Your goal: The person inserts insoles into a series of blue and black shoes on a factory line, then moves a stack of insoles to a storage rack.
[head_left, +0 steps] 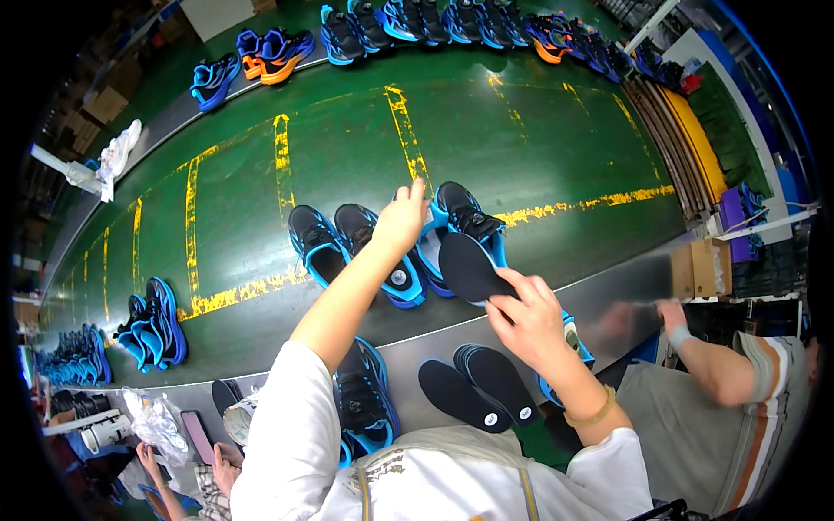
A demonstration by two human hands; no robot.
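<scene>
My right hand (532,319) pinches the rounded end of a black insole (471,267), which tilts over the openings of a pair of black and blue sneakers. My left hand (403,217) is closed over the front of one sneaker (431,252) of that pair, hiding most of its toe. The other sneaker (464,211) stands just right of it, toe pointing away. To the left is another black and blue pair, one sneaker (314,239) in plain view and its mate (354,224) partly behind my left forearm. A round white label (399,277) shows inside a heel.
Black insoles (473,386) lie on the metal edge (599,291) close to me, beside another sneaker (361,391). Yellow-marked green belt (234,191) runs across, with more sneakers (426,22) along its far side. Co-workers' hands appear at right (671,314) and lower left, near a phone (197,436).
</scene>
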